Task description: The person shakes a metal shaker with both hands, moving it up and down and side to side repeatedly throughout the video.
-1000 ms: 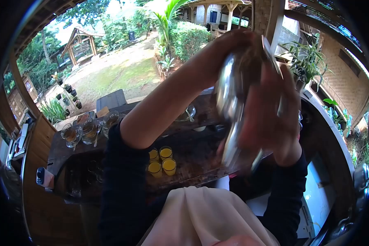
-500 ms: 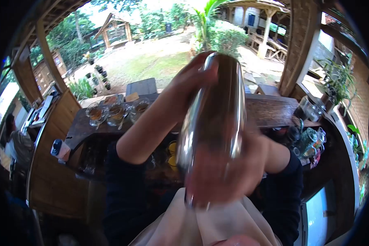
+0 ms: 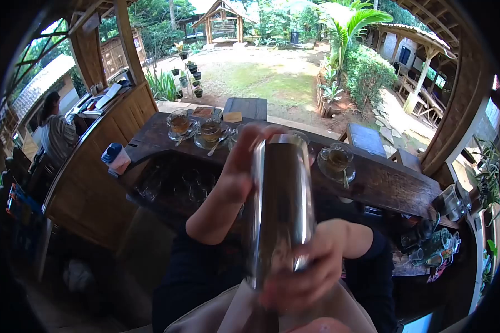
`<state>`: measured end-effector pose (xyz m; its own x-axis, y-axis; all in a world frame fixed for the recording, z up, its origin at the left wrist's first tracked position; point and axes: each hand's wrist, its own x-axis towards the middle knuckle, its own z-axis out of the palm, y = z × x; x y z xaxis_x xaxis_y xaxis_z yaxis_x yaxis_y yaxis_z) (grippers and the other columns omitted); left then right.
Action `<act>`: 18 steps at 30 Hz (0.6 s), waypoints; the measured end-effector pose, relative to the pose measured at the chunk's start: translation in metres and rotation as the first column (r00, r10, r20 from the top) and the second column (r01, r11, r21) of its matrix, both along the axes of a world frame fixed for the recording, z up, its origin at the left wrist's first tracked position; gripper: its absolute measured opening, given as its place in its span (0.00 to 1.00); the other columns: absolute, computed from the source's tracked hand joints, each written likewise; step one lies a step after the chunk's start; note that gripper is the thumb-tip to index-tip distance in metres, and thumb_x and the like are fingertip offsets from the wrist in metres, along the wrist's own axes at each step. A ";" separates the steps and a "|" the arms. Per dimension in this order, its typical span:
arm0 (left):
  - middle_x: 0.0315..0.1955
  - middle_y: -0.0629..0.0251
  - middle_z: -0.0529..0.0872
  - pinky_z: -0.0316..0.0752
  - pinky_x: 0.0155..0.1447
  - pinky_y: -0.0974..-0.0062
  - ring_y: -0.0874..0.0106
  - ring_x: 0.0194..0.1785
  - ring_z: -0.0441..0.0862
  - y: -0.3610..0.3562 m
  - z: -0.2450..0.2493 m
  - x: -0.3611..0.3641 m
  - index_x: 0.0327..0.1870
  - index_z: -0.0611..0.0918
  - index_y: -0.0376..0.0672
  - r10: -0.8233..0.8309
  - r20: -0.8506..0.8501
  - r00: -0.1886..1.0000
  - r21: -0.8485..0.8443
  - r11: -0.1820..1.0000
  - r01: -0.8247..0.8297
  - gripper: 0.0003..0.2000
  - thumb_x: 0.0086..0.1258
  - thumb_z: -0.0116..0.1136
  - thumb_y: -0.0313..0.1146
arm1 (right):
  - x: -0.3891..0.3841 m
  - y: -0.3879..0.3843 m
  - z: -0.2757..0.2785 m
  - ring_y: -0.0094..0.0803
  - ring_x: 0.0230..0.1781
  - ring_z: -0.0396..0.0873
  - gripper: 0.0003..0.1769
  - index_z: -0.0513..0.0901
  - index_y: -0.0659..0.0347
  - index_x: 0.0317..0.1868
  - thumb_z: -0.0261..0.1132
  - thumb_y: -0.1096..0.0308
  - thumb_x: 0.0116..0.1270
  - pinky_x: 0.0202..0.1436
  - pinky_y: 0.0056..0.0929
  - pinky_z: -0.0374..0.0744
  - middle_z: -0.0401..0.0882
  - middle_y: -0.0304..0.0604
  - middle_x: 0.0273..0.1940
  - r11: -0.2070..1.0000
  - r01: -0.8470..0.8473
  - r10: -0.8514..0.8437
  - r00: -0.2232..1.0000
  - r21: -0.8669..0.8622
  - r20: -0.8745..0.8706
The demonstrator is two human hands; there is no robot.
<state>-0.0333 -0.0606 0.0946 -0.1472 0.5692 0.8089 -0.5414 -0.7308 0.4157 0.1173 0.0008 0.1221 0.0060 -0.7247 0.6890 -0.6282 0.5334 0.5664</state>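
A shiny metal cocktail shaker (image 3: pixel 280 194) is held up close to the camera, in front of my chest and over the counter's near edge. My left hand (image 3: pixel 243 161) lies around its far upper end, with the fingers over the top rim and the thumb along its side. My right hand (image 3: pixel 308 272) wraps the near lower end, slightly blurred. Beyond the shaker, glass cups of brown drink stand on saucers with spoons, among them a left cup (image 3: pixel 210 130) and a right cup (image 3: pixel 338 159). Other cups are partly hidden behind my hands and the shaker.
The dark wooden counter (image 3: pixel 391 191) runs across in front. A dark-lidded container (image 3: pixel 116 158) stands at its left end, glass jars (image 3: pixel 440 244) at the right. A person (image 3: pixel 58 130) sits at far left beside a wooden partition (image 3: pixel 103 183). Stools (image 3: pixel 366 141) stand beyond the counter.
The view has turned to the left, so the counter shifts rightward. The shaker's far end has come lower in view, and the right-hand cup has come into sight. Both hands keep hold of the shaker.
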 end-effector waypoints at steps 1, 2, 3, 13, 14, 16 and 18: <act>0.56 0.53 0.72 0.76 0.56 0.51 0.50 0.56 0.75 0.006 -0.008 -0.001 0.65 0.62 0.48 -0.045 -0.101 0.994 0.303 0.950 0.074 0.37 0.57 0.70 0.41 | -0.003 -0.001 -0.004 0.24 0.51 0.77 0.14 0.81 0.46 0.45 0.63 0.71 0.58 0.59 0.46 0.70 0.78 0.34 0.48 0.987 -0.135 0.142 0.988 0.090 -0.069; 0.60 0.51 0.68 0.75 0.54 0.45 0.44 0.56 0.74 0.011 -0.017 -0.008 0.65 0.63 0.51 -0.117 -0.090 0.989 0.270 0.953 0.137 0.38 0.53 0.73 0.41 | -0.005 -0.001 -0.010 0.18 0.49 0.77 0.16 0.81 0.41 0.43 0.65 0.73 0.56 0.57 0.46 0.71 0.80 0.26 0.46 0.948 -0.256 0.282 0.951 0.188 -0.128; 0.57 0.51 0.73 0.77 0.53 0.50 0.51 0.54 0.77 0.012 -0.027 -0.008 0.61 0.67 0.45 -0.051 0.088 0.995 0.098 0.994 0.043 0.31 0.59 0.68 0.43 | -0.017 0.011 -0.018 0.24 0.50 0.78 0.16 0.81 0.43 0.44 0.67 0.70 0.55 0.59 0.46 0.70 0.79 0.29 0.46 0.976 -0.194 0.209 0.965 0.104 -0.161; 0.55 0.46 0.74 0.81 0.48 0.59 0.57 0.51 0.80 -0.003 -0.024 0.017 0.65 0.65 0.43 -0.128 0.270 0.954 -0.235 0.952 0.195 0.30 0.68 0.52 0.52 | 0.003 -0.013 -0.021 0.26 0.51 0.78 0.19 0.80 0.47 0.47 0.69 0.64 0.52 0.58 0.48 0.71 0.80 0.32 0.49 0.987 0.115 -0.111 0.993 -0.108 0.045; 0.59 0.47 0.70 0.77 0.55 0.57 0.56 0.59 0.72 0.013 -0.030 0.020 0.67 0.62 0.44 -0.270 0.177 0.947 0.069 0.963 0.261 0.34 0.65 0.58 0.52 | -0.003 -0.011 -0.025 0.26 0.51 0.78 0.19 0.80 0.47 0.47 0.69 0.64 0.52 0.58 0.48 0.71 0.80 0.32 0.49 0.988 0.118 -0.114 0.993 -0.101 0.044; 0.58 0.48 0.71 0.76 0.56 0.56 0.56 0.58 0.72 0.023 -0.053 0.020 0.67 0.61 0.45 -0.353 0.264 0.898 0.084 0.935 0.343 0.36 0.63 0.59 0.54 | -0.021 -0.002 -0.049 0.26 0.48 0.80 0.18 0.78 0.41 0.48 0.67 0.63 0.55 0.57 0.47 0.71 0.80 0.28 0.48 0.988 -0.020 -0.002 0.990 -0.153 -0.139; 0.48 0.51 0.79 0.80 0.50 0.60 0.60 0.50 0.80 0.013 -0.073 0.009 0.62 0.68 0.43 -0.482 0.657 0.580 -0.164 0.659 0.734 0.34 0.63 0.54 0.60 | -0.018 0.015 -0.046 0.33 0.49 0.79 0.18 0.79 0.39 0.47 0.68 0.61 0.54 0.54 0.47 0.72 0.81 0.36 0.47 0.975 0.096 -0.081 0.993 -0.202 0.081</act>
